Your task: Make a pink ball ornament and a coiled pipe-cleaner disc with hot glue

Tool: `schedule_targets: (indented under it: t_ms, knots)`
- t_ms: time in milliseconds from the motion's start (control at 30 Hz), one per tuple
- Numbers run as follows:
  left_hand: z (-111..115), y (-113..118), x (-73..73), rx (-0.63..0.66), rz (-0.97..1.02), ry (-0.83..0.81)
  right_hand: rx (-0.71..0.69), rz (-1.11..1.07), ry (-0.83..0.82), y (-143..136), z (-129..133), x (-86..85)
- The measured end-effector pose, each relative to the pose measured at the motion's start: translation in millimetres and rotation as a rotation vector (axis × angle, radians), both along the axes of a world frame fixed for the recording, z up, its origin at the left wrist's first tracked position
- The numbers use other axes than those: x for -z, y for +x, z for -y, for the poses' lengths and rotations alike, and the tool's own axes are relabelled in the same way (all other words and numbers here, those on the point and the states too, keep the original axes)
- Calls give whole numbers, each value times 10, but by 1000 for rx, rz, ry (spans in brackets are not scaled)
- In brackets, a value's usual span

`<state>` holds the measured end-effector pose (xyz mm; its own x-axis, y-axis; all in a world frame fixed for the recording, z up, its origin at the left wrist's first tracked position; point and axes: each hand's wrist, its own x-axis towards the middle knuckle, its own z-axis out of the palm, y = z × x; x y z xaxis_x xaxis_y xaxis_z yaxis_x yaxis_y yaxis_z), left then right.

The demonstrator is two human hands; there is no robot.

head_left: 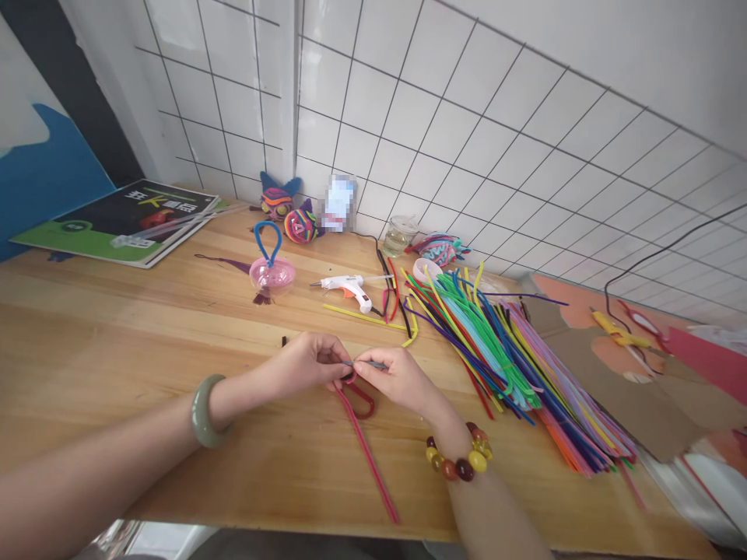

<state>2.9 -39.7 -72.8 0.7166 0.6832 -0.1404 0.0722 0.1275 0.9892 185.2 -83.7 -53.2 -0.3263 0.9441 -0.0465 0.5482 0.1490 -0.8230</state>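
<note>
Near the front edge of the wooden tabletop (145, 373), right before the person, a pink-red strip (370, 459) runs out from under the fingers of the left hand (315, 362). It is straight and slender, its long axis slanting toward the front edge and a little to the right, the free end pointing to the person's side. Beside its upper part a darker red loop (369, 408) bends back toward the hands; whether the two are one piece cannot be told.

The left forearm comes in from the left, a pale green bangle (201, 411) round the wrist, and the thumb and forefinger are pinched narrow on the strip's upper end. From the lower right reaches the right hand (397, 377), back uppermost, wearing a beaded bracelet (464, 469); its fingers close on a thin grey-blue strand (377, 365) that points left. The fingertips of both hands nearly meet.

Bundles of coloured strips (478, 350) lie to the right, and a white glue gun (350, 289) lies beyond the hands. At the far left a black and green magazine (117, 222) bears large white and yellow characters, too skewed to read surely, while the phone (339, 204) by the wall has a pixelated screen
</note>
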Motion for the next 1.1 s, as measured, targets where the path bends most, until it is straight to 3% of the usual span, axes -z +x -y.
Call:
schedule_targets:
  t_ms: [367,667,900,1100]
  knots:
    - [-21,-10,-49,-51,-12,-122,-21,-6,46,-2,6,-28]
    - [-56,-22,-57,-200,99,-137,130,12,297,5,-44,49]
    - [-60,-26,-80,-266,116,-96,187,232,575,-14,-13,6]
    - [-32,-24,-119,-315,92,-47,212,162,486,-85,28,-9]
